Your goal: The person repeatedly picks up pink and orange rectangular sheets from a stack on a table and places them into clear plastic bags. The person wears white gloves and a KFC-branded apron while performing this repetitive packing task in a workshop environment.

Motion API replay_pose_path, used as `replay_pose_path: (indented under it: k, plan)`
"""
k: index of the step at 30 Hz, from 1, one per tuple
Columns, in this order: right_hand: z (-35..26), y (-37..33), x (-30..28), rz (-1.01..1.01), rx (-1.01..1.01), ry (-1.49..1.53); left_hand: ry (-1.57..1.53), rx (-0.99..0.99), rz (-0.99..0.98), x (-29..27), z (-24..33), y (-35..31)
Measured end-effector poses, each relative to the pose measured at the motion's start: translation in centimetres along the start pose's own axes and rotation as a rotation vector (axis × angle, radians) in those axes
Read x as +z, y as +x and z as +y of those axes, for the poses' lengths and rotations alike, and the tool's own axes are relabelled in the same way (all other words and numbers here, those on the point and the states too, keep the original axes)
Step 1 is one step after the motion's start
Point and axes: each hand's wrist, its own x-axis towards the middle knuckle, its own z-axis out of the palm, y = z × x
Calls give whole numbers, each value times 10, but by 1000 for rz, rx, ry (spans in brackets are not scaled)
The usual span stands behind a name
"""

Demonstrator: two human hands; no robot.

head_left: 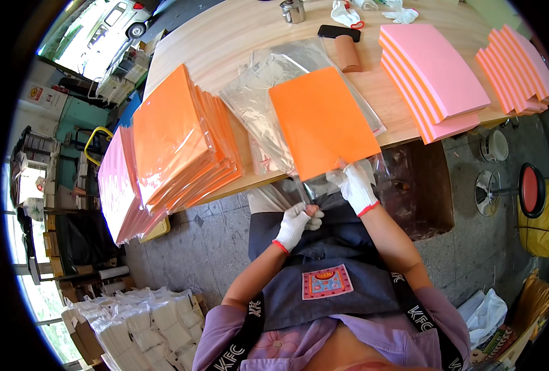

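Observation:
A flat orange pack of paper [324, 123] lies at the table's near edge, on top of several clear plastic bags [256, 93]. My right hand [356, 187], in a white glove with bare fingertips, grips the pack's near edge, with clear film around the fingers. Just left of it and lower, over my lap, my gloved left hand [298, 224] is closed, pinching the edge of a clear plastic bag that hangs off the table. How far the orange pack sits inside that bag is hard to tell.
Bagged orange packs [169, 136] and bagged pink packs [118, 179] are stacked at the left. Pink and orange stacks [435, 74] stand at the right. Farther back lie a phone [338, 33], a brown cylinder [347, 53] and a metal cup [293, 11]. A brown bin [432, 191] stands below the table.

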Motion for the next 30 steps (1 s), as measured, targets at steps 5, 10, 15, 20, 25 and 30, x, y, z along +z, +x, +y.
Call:
replay_pose_path:
  k: [5, 10, 15, 20, 25, 30]
  plan:
    - [-4, -44, -6, -87, 482, -163, 48, -130, -177, -12, 27, -8]
    - [-45, -77, 39, -542, 272, -854, -31, -91, -14, -15, 50, -9]
    - [-64, -9, 59, -576, -928, -2106, 378, 36, 116, -19, 48, -11]
    - [-59, 5, 54, -672, -969, -2145, 275, -7, 60, -37, 42, -11]
    - [6, -42, 48, -748, -875, -2048, 73, -8, 53, -35, 37, -22]
    - [31, -51, 58, -684, -728, -2202, 5, -39, 63, -37, 37, -21]
